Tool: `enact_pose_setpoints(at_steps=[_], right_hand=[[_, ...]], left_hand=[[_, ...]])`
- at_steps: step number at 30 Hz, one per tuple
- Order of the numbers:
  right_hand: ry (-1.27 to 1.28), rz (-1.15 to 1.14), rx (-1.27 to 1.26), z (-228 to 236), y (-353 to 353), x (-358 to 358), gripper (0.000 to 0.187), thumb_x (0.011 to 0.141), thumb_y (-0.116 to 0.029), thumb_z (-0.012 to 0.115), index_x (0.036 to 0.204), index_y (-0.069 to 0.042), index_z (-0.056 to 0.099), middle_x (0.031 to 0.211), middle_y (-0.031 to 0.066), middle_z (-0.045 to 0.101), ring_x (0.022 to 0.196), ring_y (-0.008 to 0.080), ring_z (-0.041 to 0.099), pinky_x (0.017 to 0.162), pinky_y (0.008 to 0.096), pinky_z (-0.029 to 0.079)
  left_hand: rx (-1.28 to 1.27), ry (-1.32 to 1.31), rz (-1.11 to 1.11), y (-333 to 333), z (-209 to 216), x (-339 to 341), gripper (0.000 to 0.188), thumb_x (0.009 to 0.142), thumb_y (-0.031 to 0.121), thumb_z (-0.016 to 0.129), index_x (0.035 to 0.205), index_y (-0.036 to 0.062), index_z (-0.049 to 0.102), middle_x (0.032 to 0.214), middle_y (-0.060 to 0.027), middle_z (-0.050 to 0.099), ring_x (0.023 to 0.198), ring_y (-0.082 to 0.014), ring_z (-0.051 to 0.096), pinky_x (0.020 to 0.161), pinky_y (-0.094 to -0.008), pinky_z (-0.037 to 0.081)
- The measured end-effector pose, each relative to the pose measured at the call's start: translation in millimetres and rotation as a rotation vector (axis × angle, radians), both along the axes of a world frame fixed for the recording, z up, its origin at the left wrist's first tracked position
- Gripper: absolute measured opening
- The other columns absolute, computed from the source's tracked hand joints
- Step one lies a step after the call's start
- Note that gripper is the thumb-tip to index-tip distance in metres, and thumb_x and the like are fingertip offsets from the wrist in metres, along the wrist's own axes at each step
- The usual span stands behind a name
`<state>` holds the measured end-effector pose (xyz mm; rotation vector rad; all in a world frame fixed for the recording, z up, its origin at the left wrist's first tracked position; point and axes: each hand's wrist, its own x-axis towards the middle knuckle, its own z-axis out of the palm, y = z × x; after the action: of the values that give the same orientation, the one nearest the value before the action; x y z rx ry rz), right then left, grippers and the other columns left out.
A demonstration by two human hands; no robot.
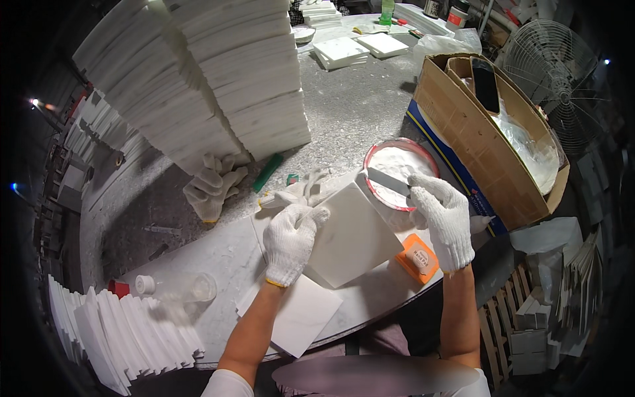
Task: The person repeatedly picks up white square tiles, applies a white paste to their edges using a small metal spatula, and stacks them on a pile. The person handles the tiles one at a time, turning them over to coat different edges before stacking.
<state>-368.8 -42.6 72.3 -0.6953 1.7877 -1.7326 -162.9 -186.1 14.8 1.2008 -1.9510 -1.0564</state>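
A square white marble tile (357, 233) is tilted in front of me. My left hand (291, 239), in a white knit glove, is closed on its left edge, thumb on the face. My right hand (442, 218), gloved the same way, grips a scraper with a flat metal blade (387, 180). The blade reaches to the tile's upper corner, above a red-rimmed bowl (433, 163) of white paste. Just left of my right wrist lies an orange square block (418, 259) with a pale label. Another white tile (306, 311) lies beneath my left forearm.
Tall stacks of tiles (258, 86) rise at the back left. Spare gloves (213, 185) and a green bar (268, 173) lie before them. A cardboard box (456, 126) stands right, near a wire fan (552, 83). Tiles on edge (135, 337) and a clear bottle (175, 288) sit near left.
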Motion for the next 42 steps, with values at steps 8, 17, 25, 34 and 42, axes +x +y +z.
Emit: enact_pose_setpoints(at_steps=[8, 17, 25, 34, 42], right_hand=[[-0.098, 0.027, 0.014, 0.9, 2.9, 9.2, 0.026, 0.091, -0.004, 0.066, 0.114, 0.006, 0.070, 0.092, 0.0025, 0.066, 0.081, 0.0079, 0.061, 0.069, 0.0231, 0.049], [0.045, 0.010, -0.038, -1.4, -2.6, 15.3, 0.025, 0.091, -0.003, 0.066, 0.113, 0.006, 0.071, 0.091, 0.0029, 0.066, 0.076, 0.0070, 0.059, 0.066, 0.0223, 0.049], [0.103, 0.006, -0.009, 5.4, -3.0, 19.9, 0.025, 0.090, -0.003, 0.067, 0.113, 0.006, 0.072, 0.090, 0.0048, 0.068, 0.072, 0.0081, 0.061, 0.064, 0.0230, 0.051], [0.215, 0.006, -0.014, 0.7, -3.6, 18.2, 0.025, 0.090, -0.002, 0.067, 0.113, 0.004, 0.073, 0.096, 0.0084, 0.073, 0.080, 0.0105, 0.067, 0.073, 0.0248, 0.054], [0.313, 0.025, 0.020, 2.1, -2.7, 17.7, 0.027, 0.090, -0.006, 0.068, 0.116, 0.004, 0.072, 0.101, 0.0103, 0.074, 0.084, 0.0097, 0.067, 0.075, 0.0237, 0.054]], left_hand=[[-0.105, -0.010, 0.014, 9.4, -8.0, 1.3, 0.011, 0.091, 0.010, 0.067, 0.093, 0.0019, 0.074, 0.083, -0.0102, 0.071, 0.076, -0.0181, 0.066, 0.075, -0.0318, 0.052], [-0.218, 0.002, 0.025, 10.8, -14.7, 3.9, 0.010, 0.090, 0.010, 0.066, 0.091, 0.0028, 0.073, 0.086, -0.0106, 0.072, 0.080, -0.0220, 0.068, 0.077, -0.0341, 0.053], [-0.396, 0.096, 0.051, 8.7, -21.2, -0.8, 0.024, 0.083, 0.029, 0.079, 0.081, 0.0067, 0.072, 0.072, -0.0145, 0.067, 0.068, -0.0347, 0.065, 0.063, -0.0432, 0.050], [-0.386, 0.103, 0.045, 9.7, -17.4, -2.1, 0.024, 0.083, 0.028, 0.079, 0.081, 0.0063, 0.072, 0.071, -0.0142, 0.066, 0.066, -0.0339, 0.065, 0.063, -0.0432, 0.050], [-0.383, 0.086, 0.051, 9.6, -17.7, -2.2, 0.026, 0.085, 0.031, 0.078, 0.080, 0.0063, 0.071, 0.070, -0.0142, 0.065, 0.065, -0.0338, 0.064, 0.062, -0.0434, 0.049]])
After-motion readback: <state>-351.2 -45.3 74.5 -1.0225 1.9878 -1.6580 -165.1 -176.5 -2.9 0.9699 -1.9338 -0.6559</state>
